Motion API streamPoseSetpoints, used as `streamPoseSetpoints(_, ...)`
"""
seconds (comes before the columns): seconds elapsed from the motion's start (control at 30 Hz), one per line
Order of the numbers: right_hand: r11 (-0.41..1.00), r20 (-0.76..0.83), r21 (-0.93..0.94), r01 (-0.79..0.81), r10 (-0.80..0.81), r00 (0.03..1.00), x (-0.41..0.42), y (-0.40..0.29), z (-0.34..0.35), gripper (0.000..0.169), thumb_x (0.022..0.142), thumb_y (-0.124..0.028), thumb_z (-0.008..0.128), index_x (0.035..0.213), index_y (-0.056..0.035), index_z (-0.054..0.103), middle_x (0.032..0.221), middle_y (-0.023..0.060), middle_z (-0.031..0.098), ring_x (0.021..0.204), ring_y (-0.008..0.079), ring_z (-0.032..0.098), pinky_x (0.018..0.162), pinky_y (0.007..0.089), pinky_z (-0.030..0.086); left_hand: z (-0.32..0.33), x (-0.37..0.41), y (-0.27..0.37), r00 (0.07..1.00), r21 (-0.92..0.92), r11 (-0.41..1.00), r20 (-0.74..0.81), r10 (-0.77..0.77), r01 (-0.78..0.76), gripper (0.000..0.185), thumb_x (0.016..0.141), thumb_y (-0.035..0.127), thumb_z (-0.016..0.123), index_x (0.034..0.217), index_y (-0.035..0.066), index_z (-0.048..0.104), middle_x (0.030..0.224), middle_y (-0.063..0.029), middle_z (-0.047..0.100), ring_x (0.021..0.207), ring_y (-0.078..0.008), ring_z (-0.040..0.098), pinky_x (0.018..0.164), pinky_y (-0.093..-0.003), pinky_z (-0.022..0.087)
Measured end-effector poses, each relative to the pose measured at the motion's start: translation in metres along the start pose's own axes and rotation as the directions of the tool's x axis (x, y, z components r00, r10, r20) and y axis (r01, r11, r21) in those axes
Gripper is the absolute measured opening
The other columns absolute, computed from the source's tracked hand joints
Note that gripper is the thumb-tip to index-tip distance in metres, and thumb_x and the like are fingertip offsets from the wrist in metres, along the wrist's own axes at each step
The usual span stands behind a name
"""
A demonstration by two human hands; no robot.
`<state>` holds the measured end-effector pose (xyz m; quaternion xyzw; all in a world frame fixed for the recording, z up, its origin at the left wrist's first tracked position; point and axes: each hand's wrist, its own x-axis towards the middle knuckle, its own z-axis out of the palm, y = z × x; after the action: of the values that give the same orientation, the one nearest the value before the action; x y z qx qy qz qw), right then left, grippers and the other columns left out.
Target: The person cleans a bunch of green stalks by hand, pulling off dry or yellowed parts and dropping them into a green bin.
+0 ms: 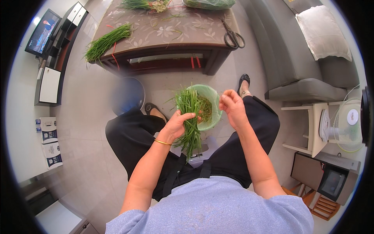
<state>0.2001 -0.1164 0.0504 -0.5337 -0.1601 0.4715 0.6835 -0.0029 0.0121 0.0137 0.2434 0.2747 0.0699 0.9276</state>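
My left hand [176, 124] grips a bunch of long green leafy stalks, apparently garlic chives [188, 105], around its middle. The bunch is held upright in the picture, its loose ends spreading at the top and hanging towards my lap. Beneath and just right of it stands a round bin [215, 117] with a pale green plastic liner. Thin green and brownish trimmings [205, 109] lie inside, partly covered by the bunch. Right of the bin's rim is my right hand [233, 106], raised, with thumb and fingers curled close together; whether a scrap is between them cannot be made out.
Ahead is a low table [149, 35] with a patterned cover. On it are a tied chive bundle [109, 42], another bundle [143, 4], a plastic bag of greens [209, 3] and black-handled scissors [233, 39] overhanging the edge. A blue stool-like object [128, 95] stands left; a grey sofa [280, 52] right.
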Motion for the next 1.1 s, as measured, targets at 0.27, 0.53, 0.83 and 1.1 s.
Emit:
streamPoseSetpoints(0.27,0.837,0.111,-0.519,-0.173,0.266,0.957,-0.002,0.055,-0.003,0.07,0.086,-0.027,0.076,0.14,0.0032,0.044,0.129,0.0189,0.059,0.113,0.025,0.061,0.097,0.036,0.048,0.003,-0.001,-0.003,0.999,0.018,0.999,-0.001,0.051,-0.051,0.032,0.094,0.008,0.062,0.125,0.002,0.058,0.113,-0.0098,0.068,0.097,-0.0207,0.068,0.085,-0.037,0.057)
streamPoseSetpoints(0.53,0.902,0.304,-0.432,0.023,0.122,0.945,-0.01,0.069,0.038,0.103,0.075,-0.022,0.083,0.152,0.0021,0.018,0.15,0.0186,0.037,0.138,0.0269,0.038,0.112,0.0363,0.034,0.027,0.006,-0.007,0.991,0.103,0.994,-0.129,0.034,-0.021,0.035,0.098,0.017,0.06,0.13,0.004,0.053,0.121,-0.0074,0.061,0.111,-0.0181,0.06,0.091,-0.0353,0.052)
streamPoseSetpoints(0.83,0.944,0.235,0.007,-0.329,0.318,0.919,-0.005,0.07,0.004,0.032,0.087,-0.005,0.067,0.118,-0.0031,0.057,0.104,0.0077,0.067,0.083,0.0161,0.066,0.076,0.0307,0.055,0.063,-0.015,0.029,0.996,0.814,0.578,-0.084,0.008,0.064,0.058,0.091,0.019,0.07,0.14,-0.002,0.046,0.129,-0.0139,0.055,0.11,-0.0188,0.059,0.089,-0.0311,0.05)
streamPoseSetpoints(1.1,0.961,0.127,-0.059,-0.27,0.276,0.953,0.06,-0.009,-0.013,0.022,0.087,-0.008,0.069,0.103,-0.0029,0.055,0.085,0.0048,0.062,0.067,0.0133,0.061,0.058,0.0288,0.053,0.083,-0.152,0.048,0.797,0.994,-0.048,0.104,0.596,-0.094,0.033,0.085,-0.001,0.065,0.118,-0.001,0.059,0.109,-0.012,0.058,0.102,-0.0228,0.06,0.09,-0.0318,0.049)
